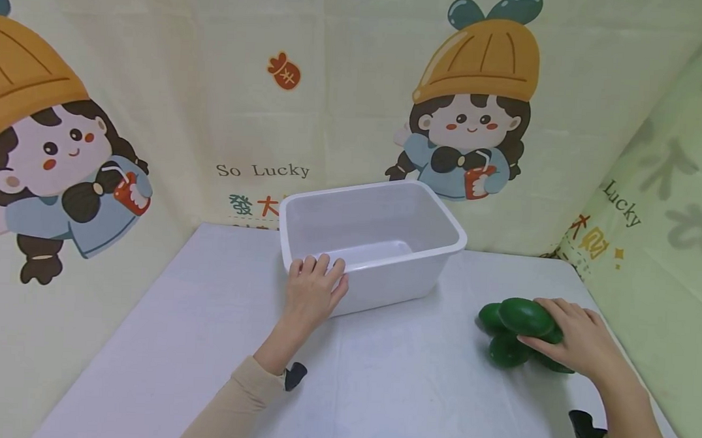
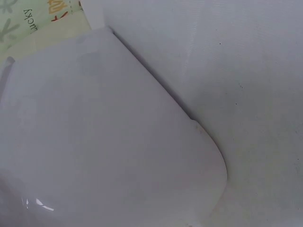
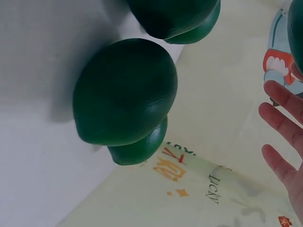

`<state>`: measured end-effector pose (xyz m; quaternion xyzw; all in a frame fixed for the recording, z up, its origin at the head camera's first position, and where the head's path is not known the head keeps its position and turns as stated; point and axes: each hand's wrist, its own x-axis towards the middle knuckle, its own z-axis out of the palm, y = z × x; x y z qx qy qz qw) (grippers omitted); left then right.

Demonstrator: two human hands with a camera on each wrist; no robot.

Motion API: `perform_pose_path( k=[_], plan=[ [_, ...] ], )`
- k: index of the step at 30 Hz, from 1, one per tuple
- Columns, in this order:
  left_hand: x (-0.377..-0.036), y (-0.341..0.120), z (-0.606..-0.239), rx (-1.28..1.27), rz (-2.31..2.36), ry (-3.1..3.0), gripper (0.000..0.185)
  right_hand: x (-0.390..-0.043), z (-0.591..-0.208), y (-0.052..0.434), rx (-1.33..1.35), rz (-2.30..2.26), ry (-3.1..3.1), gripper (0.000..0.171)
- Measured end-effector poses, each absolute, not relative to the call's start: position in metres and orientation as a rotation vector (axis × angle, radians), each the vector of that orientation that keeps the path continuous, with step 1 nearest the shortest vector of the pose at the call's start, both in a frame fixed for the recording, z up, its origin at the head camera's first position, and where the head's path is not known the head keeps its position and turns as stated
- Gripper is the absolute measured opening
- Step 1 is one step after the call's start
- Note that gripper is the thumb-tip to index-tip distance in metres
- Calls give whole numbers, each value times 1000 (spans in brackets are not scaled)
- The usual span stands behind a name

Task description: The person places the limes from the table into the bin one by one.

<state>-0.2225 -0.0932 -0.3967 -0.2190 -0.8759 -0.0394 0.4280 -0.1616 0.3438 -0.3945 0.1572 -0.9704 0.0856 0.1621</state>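
Note:
A white plastic tub [image 1: 379, 246] stands open and empty in the middle of the white table [image 1: 204, 343]. My left hand [image 1: 312, 289] holds its near left corner, fingers curled over the rim. The left wrist view shows only the tub's smooth wall [image 2: 94, 142] and the table [image 2: 246, 56]. At the right lies a pile of several dark green oval fruits [image 1: 507, 350]. My right hand [image 1: 581, 340] grips the top green fruit [image 1: 523, 316], thumb under it and fingers behind. In the right wrist view two more green fruits [image 3: 123, 90] lie close by, with my fingers [image 3: 284, 123] at the right edge.
A cartoon-print cloth backdrop [image 1: 215, 95] hangs behind the table and along the right side [image 1: 667, 246]. The table's right edge runs close beside the green pile. Bare tabletop lies between the tub and the fruits.

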Motion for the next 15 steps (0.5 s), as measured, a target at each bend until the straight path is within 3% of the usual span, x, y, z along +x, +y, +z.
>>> perform_pose_path(
  k=[15],
  plan=[
    [-226, -92, -399, -532, -99, -2141, 22, -179, -382, 330, 459, 262, -2805, 72]
  ],
)
